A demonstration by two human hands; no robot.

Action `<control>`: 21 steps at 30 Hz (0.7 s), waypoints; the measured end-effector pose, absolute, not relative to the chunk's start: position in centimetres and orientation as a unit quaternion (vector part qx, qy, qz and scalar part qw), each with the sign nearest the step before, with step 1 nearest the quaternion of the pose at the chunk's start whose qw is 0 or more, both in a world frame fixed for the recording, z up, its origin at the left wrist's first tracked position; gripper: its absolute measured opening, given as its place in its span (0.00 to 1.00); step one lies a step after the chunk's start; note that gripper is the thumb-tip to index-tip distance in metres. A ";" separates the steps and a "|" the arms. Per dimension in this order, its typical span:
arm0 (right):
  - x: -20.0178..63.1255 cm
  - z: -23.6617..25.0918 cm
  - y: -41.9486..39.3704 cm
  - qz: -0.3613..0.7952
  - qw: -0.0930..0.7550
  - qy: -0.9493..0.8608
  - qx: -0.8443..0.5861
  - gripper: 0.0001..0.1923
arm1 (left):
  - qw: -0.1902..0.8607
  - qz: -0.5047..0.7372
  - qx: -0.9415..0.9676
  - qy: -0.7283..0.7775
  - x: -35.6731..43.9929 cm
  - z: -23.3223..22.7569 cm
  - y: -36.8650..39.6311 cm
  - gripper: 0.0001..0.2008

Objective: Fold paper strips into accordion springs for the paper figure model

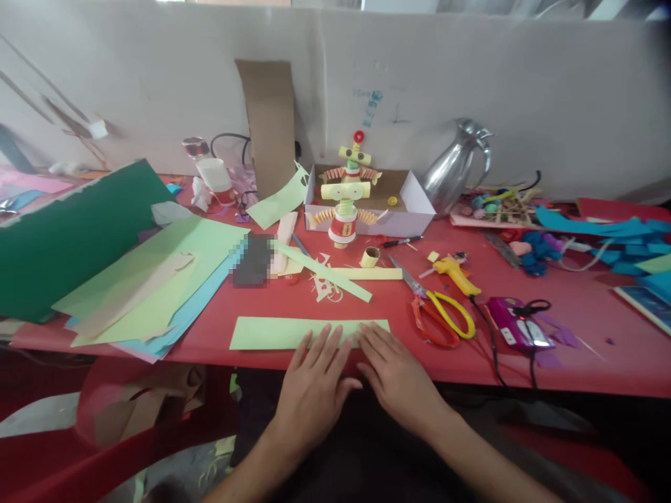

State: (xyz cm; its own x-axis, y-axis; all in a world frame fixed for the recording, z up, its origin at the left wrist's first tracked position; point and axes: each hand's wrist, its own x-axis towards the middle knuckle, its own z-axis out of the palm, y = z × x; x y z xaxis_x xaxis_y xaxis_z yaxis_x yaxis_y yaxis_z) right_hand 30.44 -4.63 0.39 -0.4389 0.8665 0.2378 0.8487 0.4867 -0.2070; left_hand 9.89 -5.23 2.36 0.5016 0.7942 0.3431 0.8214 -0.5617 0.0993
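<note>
A pale green paper strip [262,334] lies flat along the front edge of the red table. My left hand [317,384] rests on its middle with the fingers stretched out. On the strip's right part lies my right hand [391,367], its fingers also extended, the fingertips close to those of the left. Behind the strip are a narrow green paper strip [335,274], a yellow strip [385,274] and a small rolled paper ring [370,257]. Yellow-handled scissors [448,314] and red-handled scissors [430,325] lie right of my hands.
Two paper robot figures [344,216] stand by a white box [419,206]. A yellow glue gun [456,274] and a purple power box [516,325] with cords lie right. Coloured paper sheets [210,244] lie left, beside a green board [89,237]. A metal jug [456,168] stands behind.
</note>
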 end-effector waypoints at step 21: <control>30.4 0.8 -4.8 -0.007 0.149 -0.851 -0.503 0.24 | 0.090 -0.144 -0.830 -0.532 4.4 0.0 -4.6 0.26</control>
